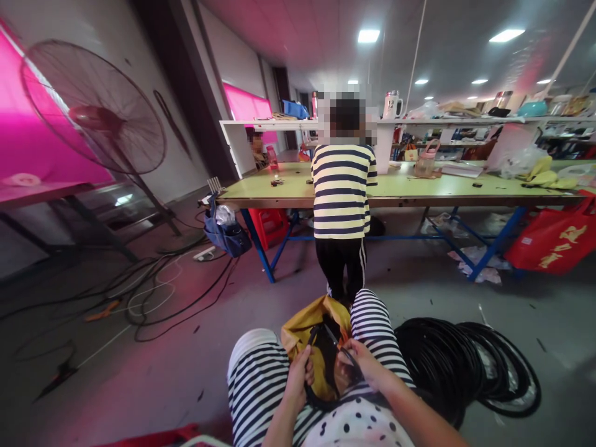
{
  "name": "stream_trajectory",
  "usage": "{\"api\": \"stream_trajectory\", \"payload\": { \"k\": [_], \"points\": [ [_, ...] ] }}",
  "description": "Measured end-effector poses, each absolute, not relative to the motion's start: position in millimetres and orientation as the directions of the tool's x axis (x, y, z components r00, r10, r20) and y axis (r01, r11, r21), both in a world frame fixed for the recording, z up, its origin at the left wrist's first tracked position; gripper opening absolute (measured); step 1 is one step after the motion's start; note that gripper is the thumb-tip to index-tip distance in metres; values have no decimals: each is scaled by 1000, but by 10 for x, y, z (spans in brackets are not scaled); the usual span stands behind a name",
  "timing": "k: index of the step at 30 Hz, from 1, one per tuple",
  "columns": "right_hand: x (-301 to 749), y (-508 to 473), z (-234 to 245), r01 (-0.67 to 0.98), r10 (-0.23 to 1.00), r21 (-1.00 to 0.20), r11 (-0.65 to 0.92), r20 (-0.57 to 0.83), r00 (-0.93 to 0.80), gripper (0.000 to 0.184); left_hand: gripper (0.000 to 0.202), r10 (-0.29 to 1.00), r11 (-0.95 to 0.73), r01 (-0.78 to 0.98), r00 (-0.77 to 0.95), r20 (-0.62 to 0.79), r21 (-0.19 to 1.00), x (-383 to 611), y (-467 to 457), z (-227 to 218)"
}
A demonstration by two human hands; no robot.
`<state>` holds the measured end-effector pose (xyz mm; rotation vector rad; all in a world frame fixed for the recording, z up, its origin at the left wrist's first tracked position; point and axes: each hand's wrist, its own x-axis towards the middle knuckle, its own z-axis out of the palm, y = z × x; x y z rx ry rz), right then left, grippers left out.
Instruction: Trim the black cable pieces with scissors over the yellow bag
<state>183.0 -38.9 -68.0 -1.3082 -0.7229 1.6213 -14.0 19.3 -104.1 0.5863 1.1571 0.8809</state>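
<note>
My left hand is closed around a black cable, whose end sticks up above the fist. Below the hand the cable bends across my lap. My right hand is closed on what looks like a pair of scissors, its narrow greyish blade pointing up and left. Part of the tool is hidden by the fingers. Both hands are over an open yellow bag between my knees, with a dark inside. On the floor to the right lie large coils of black cable.
A person in a striped shirt stands just ahead at a long green-topped table. A large fan is at left, with loose cords below it. A red bag hangs at the table's right end.
</note>
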Motion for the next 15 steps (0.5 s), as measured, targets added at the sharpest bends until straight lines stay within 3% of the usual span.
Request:
{"api": "stream_trajectory", "payload": {
  "k": [9,15],
  "points": [
    [1828,-380,-684,-285,899,-858,-428,-436,-37,80,80,817,570,-313,119,-564,760,-126,187,-1014],
    [1835,-379,-682,-281,901,-860,-426,-430,-51,78,70,789,605,-332,126,-601,724,-105,174,-936]
  ]
}}
